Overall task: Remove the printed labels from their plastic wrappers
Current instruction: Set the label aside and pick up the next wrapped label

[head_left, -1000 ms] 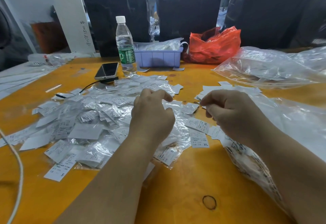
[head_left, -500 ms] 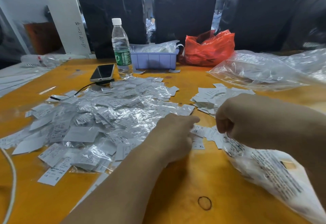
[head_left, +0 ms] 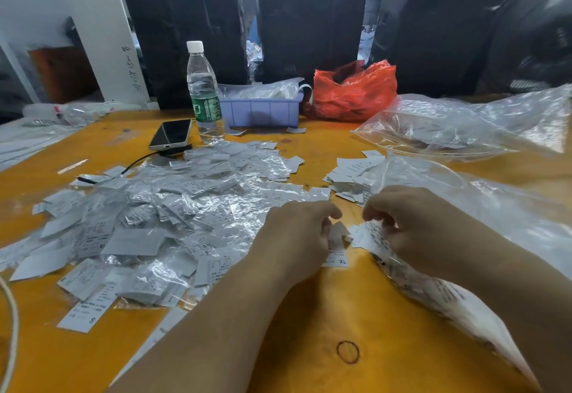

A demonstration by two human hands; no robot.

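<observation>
Working from the left, I am looking over the big heap of wrapped labels (head_left: 173,216) spreading across the orange table (head_left: 309,315), with a phone (head_left: 171,133) and a water bottle (head_left: 204,92) standing behind it. My left hand (head_left: 294,238) is sitting at the heap's right edge with its grip curled, the fingertips apparently pinching a small white label (head_left: 335,233) between the two hands; the fingers are hiding the contact, so I am judging that. The label marked XL (head_left: 335,259) is lying on the table just below that grip. My right hand (head_left: 414,228) is curling close beside it, seemingly pinching the mouth of the clear plastic bag (head_left: 464,300) trailing under the wrist, though I cannot tell exactly what it is gripping. The risk I am seeing: the thin film is slippery and crinkled, so a pull could tear the paper or drag loose labels (head_left: 353,173) off their pile; freed pieces could also be mixing back into the wrapped heap, since both are lying so near.
</observation>
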